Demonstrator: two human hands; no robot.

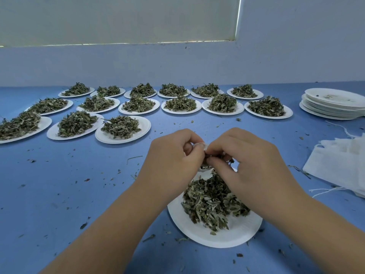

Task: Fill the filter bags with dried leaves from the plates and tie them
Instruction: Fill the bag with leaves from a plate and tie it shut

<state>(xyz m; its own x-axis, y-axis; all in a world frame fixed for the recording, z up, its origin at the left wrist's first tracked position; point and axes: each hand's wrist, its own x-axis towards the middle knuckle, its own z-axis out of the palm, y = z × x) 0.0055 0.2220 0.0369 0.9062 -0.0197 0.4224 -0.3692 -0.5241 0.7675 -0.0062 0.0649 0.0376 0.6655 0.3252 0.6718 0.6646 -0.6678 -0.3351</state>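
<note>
Filling stage here, I'd say. Both hands are bunched together just above the far edge of the near plate (pixel 227 238). Between them is a little white filter bag (pixel 199 145), mostly hidden by the fingers.

The left hand (pixel 173 155) has its fingers curled round the top of the bag, pinching it. The right hand (pixel 246 161) is curled too, fingertips pinching at the bag's mouth. Can't tell if it's got a few leaves in that pinch as well or just the cloth. The leaves (pixel 211 202) for this bag sit heaped on the near plate right under the hands. It's a big heap, so my guess is the bag is nowhere near full, though I can't see inside it.

Next move, I reckon: hold the mouth open with the left, grab pinches off the heap with the right and stuff them in, working over the plate so crumbs land there. Tying comes after that.

Plenty left to do. There are rows of full plates (pixel 122 127) on the far side, spare bags (pixel 339 165) on the right and a stack of empty plates (pixel 333 103) far right. Crumbs are all over the blue table (pixel 79 184).
</note>
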